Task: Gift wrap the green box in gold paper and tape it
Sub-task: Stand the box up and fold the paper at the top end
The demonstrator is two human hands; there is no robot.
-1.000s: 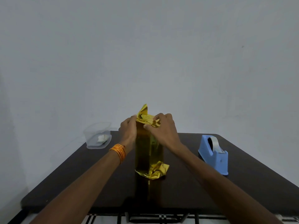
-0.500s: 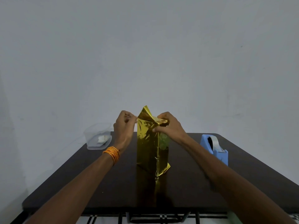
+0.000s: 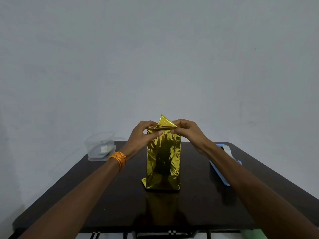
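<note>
We take the gold-wrapped box [image 3: 163,161] as landmark. It stands upright mid-table on the dark table [image 3: 189,213].

Far left of the box and a bit behind it, at the table's back-left edge, is a clear plastic container [image 3: 99,145] with something small and white [image 3: 105,149] inside; we cannot tell what it is.

Just left of the box is the left forearm, with orange bangles [image 3: 119,158] on the wrist. The left hand [image 3: 140,135] is at the box's top left corner. Its thumb lies flat across the near face just under the top edge and its fingers curl over behind, so it pinches the gold paper [image 3: 164,147] there.

The box is fully covered, with no green showing. The paper is crinkled and shiny and reflects in the tabletop. At the base on the left side a small paper tab [image 3: 144,181] sticks out. On top of the box a triangular flap [image 3: 164,123] stands up, pointed.

Just right of the flap is the right hand [image 3: 189,131]. Thumb and forefinger are pressed together on the flap's right corner; the other fingers curl loosely behind.

Right of the box, well apart from it, is a blue tape dispenser [image 3: 224,171] on the table. It is mostly hidden by the right forearm, with the pale tape roll [image 3: 225,149] peeking out above.

Behind the box is a plain grey wall [image 3: 155,57].
</note>
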